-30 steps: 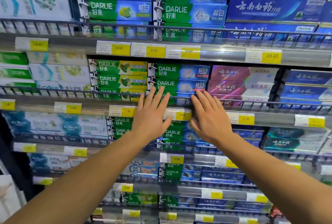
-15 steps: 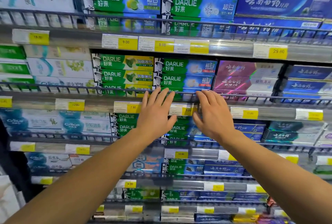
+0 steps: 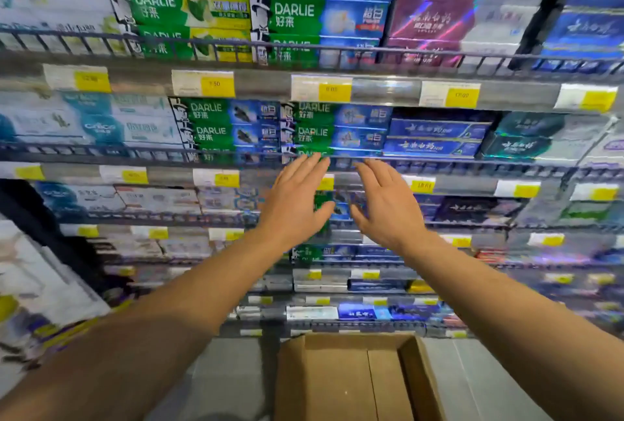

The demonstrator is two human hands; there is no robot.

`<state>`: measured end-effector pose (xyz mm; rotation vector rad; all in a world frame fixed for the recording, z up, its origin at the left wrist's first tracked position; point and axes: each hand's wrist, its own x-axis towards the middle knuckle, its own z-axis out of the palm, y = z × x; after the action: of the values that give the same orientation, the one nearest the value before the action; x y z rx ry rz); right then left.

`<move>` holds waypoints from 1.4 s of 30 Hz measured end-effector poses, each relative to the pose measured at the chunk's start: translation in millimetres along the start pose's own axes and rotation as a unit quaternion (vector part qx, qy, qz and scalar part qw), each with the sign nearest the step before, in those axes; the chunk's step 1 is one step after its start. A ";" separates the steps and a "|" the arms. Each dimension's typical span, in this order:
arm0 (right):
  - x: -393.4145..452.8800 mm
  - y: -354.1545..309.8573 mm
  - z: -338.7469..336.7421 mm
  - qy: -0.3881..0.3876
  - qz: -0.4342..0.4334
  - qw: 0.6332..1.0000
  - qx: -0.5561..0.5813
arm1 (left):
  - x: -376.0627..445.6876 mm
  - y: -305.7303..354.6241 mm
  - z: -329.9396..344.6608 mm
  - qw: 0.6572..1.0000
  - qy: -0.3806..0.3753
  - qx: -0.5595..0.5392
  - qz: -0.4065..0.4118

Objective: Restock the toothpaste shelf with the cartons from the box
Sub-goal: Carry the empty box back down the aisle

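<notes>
Toothpaste cartons (image 3: 341, 131) of the green-and-blue DARLIE kind sit stacked on the shelf behind a wire rail (image 3: 439, 161), just above both hands; the cardboard box (image 3: 341, 376) stands on the floor below, between the forearms, and the part of its inside that shows is bare brown board, so whether any cartons are left in it I cannot tell; the left hand (image 3: 292, 206) is released, fingers straight and spread, its tips up at the rail near the lowest green carton; the right hand (image 3: 385, 204) is likewise released and holds nothing, fingers extended toward the same rail; whether either grip actually touches rail or carton is lost in blur; my reading is that the hands are between placements, or squaring up the stack; the risks from here, as I judge them: a push on the stack's front could skew the upper cartons or shove them back unevenly; a finger catching the rail could jolt the row; reaching down without looking could clip the box's raised flap (image 3: 422, 376) and tip or shift it; similar green packs on neighbouring shelves invite a carton landing in the wrong row
</notes>
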<state>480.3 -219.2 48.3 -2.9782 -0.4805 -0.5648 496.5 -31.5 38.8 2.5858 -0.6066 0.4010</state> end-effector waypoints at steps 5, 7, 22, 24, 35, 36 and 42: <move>-72.4 24.6 36.8 -0.079 -0.004 0.996 0.051 | -57.3 34.6 65.2 0.996 -0.038 -0.042 -0.066; -108.6 40.9 49.8 -0.122 -0.012 0.990 0.073 | -85.1 57.8 93.9 0.992 -0.057 -0.042 -0.105; -248.2 117.0 132.3 -0.358 -0.048 0.926 0.107 | -242.8 151.3 241.2 0.891 -0.151 -0.119 -0.411; -251.1 117.0 150.1 -0.379 -0.043 0.920 0.096 | -251.0 152.9 260.5 0.867 -0.142 -0.132 -0.458; -252.8 153.6 270.8 -0.410 -0.157 0.891 0.114 | -251.9 158.2 384.5 0.732 -0.134 -0.167 -0.647; -249.0 162.5 286.6 -0.437 -0.155 0.879 0.114 | -250.3 161.1 397.8 0.717 -0.132 -0.168 -0.664; -238.7 225.8 369.6 -0.502 -0.237 0.822 0.128 | -222.0 189.1 476.5 0.654 -0.081 -0.136 -0.740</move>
<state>468.6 -455.5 -386.0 -2.6104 -1.2318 1.0703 297.6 -338.2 -383.7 1.9467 1.3184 -0.4564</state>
